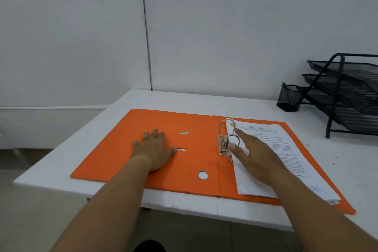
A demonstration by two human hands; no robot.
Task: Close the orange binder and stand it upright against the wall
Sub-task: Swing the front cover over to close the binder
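The orange binder [192, 161] lies open and flat on the white table [204, 100]. Its left cover has two slots and a round finger hole. My left hand [153, 149] rests palm down on that left cover, fingers spread. A stack of printed white papers [286, 149] sits on the right half, filed on the metal ring mechanism [227, 141]. My right hand [253, 155] lies on the papers, its thumb touching the rings and lever and its index finger stretched toward the top ring. The white wall [225, 37] rises just behind the table.
A black mesh three-tier letter tray [347, 92] and a small black mesh cup [289, 98] stand at the back right against the wall. The table's left edge runs diagonally, with floor beyond it. The binder's near right corner overhangs the front edge.
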